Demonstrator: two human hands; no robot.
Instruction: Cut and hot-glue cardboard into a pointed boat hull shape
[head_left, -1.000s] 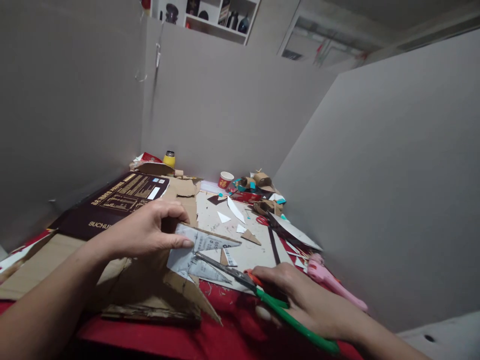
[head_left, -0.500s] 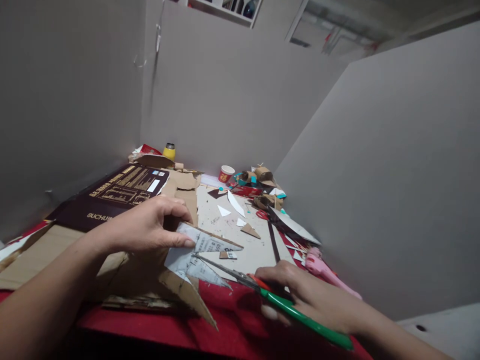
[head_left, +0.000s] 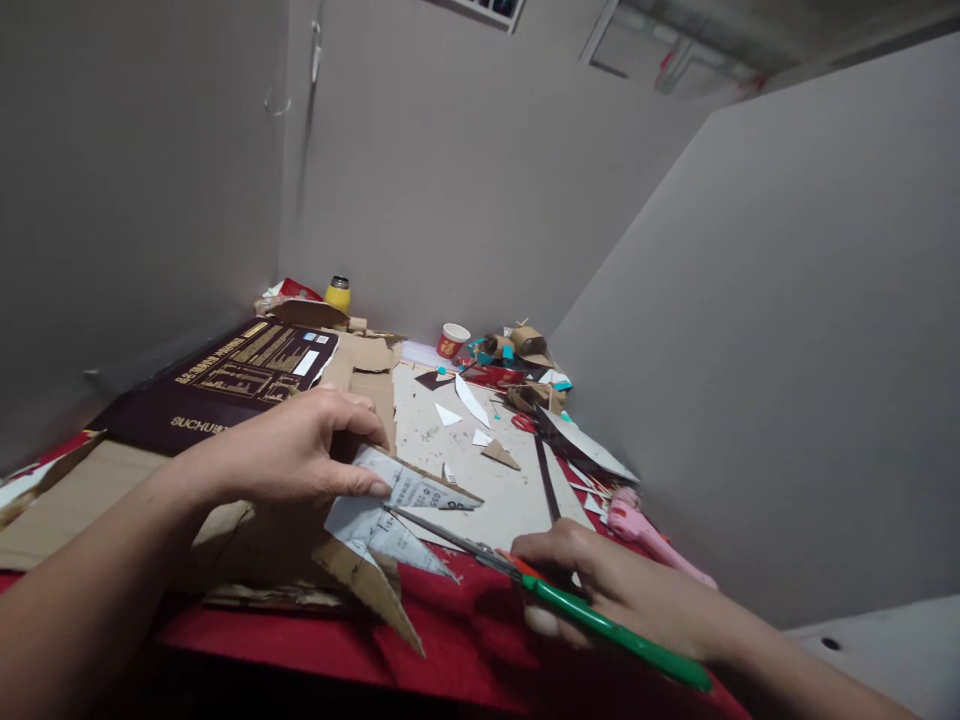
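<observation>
Scissors (head_left: 570, 605) in the notch, half the grip out of sight

Live now, lower half of frame, a bit L of ctr: spiky cardboard (head_left: 367, 522) w/ a printed label, pinched in the L hand (head_left: 289, 455). Thumb's on top, tight; fingertips tucked behind, can't see how they sit. Print's too small to read bar a few chars. Brown spike pokes out below, lower ctr; can't tell if it's the same pc.

R hand (head_left: 607, 580), lower R of ctr, wrapped snug on the green-and-orange handles. Finger loops mostly covered, so which finger's where, no idea. Blades run up-L, tips at the notch btwn two spikes; look abt together, but any gap's too fine to call.

Mid-L: dark box panel (head_left: 240, 375), gold lettering starts "SUCHU", rest blocked by the L hand. Upper edge: white shelf (head_left: 491, 10), nearly all cropped. R of ctr: red-handled tool (head_left: 524, 423), blades not visible, type unclear. Lower R: pink tool (head_left: 652, 535), partly behind the R hand's side, ID unsure. Back row, approx ctr: red-and-white cup (head_left: 453, 341), contents n/a from here. Both forearms cut off at the frame edges.
</observation>
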